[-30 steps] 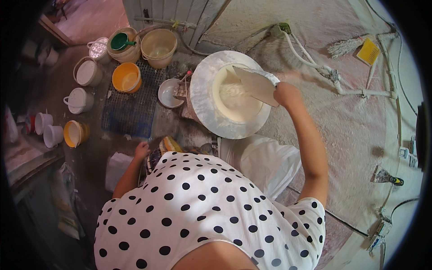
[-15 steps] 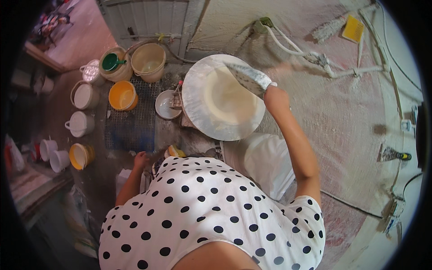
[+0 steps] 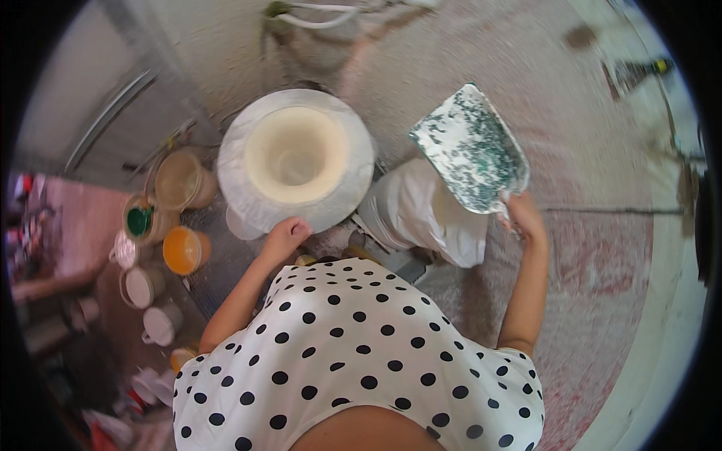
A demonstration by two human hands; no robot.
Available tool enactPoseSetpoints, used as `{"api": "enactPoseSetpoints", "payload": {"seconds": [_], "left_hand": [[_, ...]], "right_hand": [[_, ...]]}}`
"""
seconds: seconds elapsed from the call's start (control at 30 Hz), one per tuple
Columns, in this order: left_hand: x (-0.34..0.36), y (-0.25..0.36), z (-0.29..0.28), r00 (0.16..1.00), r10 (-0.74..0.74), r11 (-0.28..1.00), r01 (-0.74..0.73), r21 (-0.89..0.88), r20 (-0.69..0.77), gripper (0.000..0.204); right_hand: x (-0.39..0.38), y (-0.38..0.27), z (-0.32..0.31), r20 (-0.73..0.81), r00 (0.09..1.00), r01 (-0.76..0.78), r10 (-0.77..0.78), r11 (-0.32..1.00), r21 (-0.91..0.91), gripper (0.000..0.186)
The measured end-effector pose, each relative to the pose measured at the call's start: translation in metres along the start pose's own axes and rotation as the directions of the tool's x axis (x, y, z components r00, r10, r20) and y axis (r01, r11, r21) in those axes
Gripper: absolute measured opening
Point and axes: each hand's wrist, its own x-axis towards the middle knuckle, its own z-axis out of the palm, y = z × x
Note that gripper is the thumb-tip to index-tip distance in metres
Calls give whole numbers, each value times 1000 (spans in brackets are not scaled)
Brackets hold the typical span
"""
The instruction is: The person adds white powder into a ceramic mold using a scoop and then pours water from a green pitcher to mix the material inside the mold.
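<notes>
My right hand grips the handle of a broad, flat scoop, its green surface patchy with white powder. The scoop hangs over the right side of a bin lined with a crumpled white bag. What the bag holds is mostly hidden. To the left stands a wide, round, white funnel-like vessel, whose cream inner wall narrows to a deep opening. My left hand is by its near rim, fingers curled in with nothing visible in them. I cannot tell whether it touches the rim.
At the left stand a beige bucket, a bucket holding a green scoop, an orange bucket and several white lidded pails. A scraper lies at the far right. A white hose runs along the back.
The scoop has moved from above the round vessel to the right, over the bag. My left hand has come up from my side to the vessel's near rim. The view has turned right.
</notes>
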Motion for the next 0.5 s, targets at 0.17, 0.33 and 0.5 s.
{"api": "enactPoseSetpoints", "payload": {"seconds": [0.17, 0.33, 0.5], "left_hand": [[100, 151, 54, 952, 297, 939, -305, 160, 75, 31], [147, 221, 140, 904, 217, 659, -415, 628, 370, 43], [186, 198, 179, 883, 342, 666, -468, 580, 321, 40]], "right_hand": [[-24, 39, -53, -235, 972, -144, 1, 793, -592, 24], [67, 157, 41, 9, 943, 112, -333, 292, -950, 13], [226, 212, 106, 136, 902, 187, -410, 86, -979, 15]]}}
